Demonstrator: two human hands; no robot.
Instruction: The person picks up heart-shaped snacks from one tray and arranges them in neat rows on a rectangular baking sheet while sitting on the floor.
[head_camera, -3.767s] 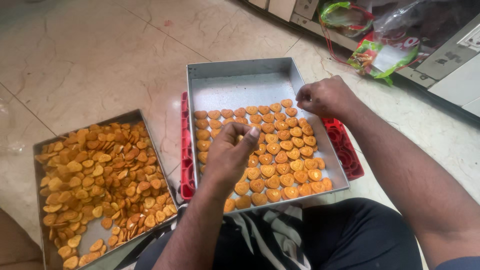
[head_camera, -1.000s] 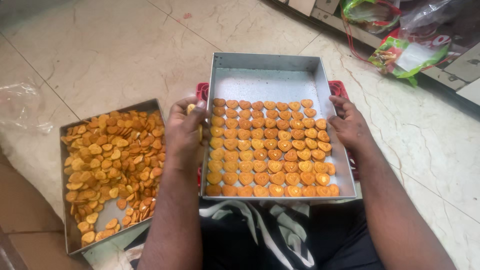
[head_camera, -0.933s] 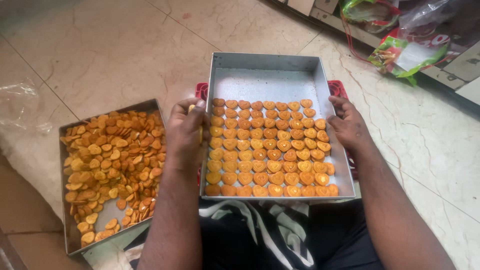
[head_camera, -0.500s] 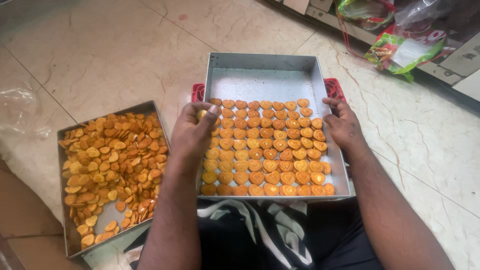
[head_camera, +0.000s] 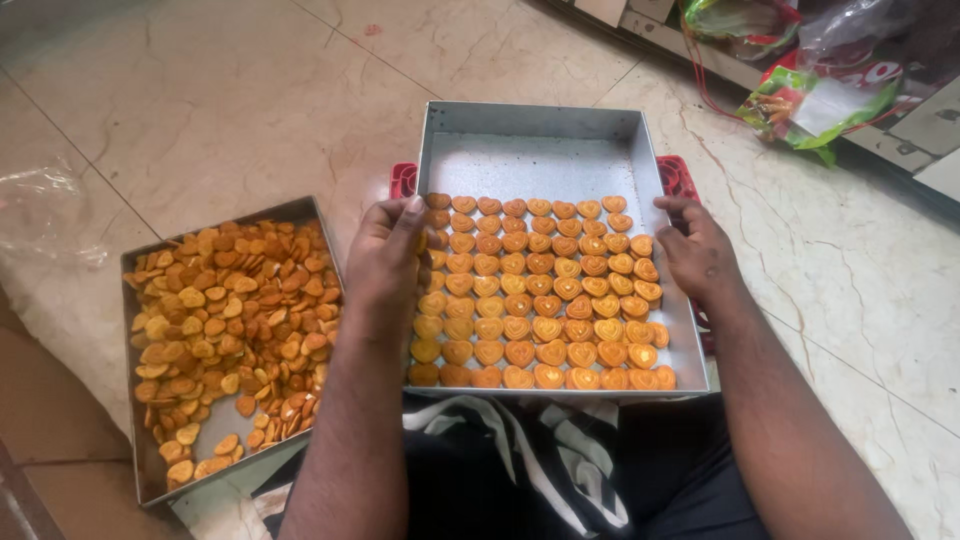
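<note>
- Moments after resting lower along the tray's left wall, the left hand (head_camera: 385, 262) has crept up to the top-left corner of the laid-out rows, fingers curled shut on a small stack of heart-shaped biscuits (head_camera: 432, 240) held over the first column.
- Right hand (head_camera: 700, 255) remains at the tray's right wall as before, its grip loose and empty, fingertips touching the rim beside the outer column.
- Judging from that shift, the placing has reached the top row's edge, with the bare metal beyond it unfilled.
- Arranged biscuits (head_camera: 540, 300) lie flat in neat rows across the near half of the square steel tray (head_camera: 540, 150), each orange-brown, heart-shaped and ridged with a swirl.
- Steel tray rests over a red crate (head_camera: 403, 178) on the marble floor (head_camera: 200, 110), in front of the person's lap.
- Second tray (head_camera: 140, 450), to the left on the floor, holds a loose heap of the same biscuits.
</note>
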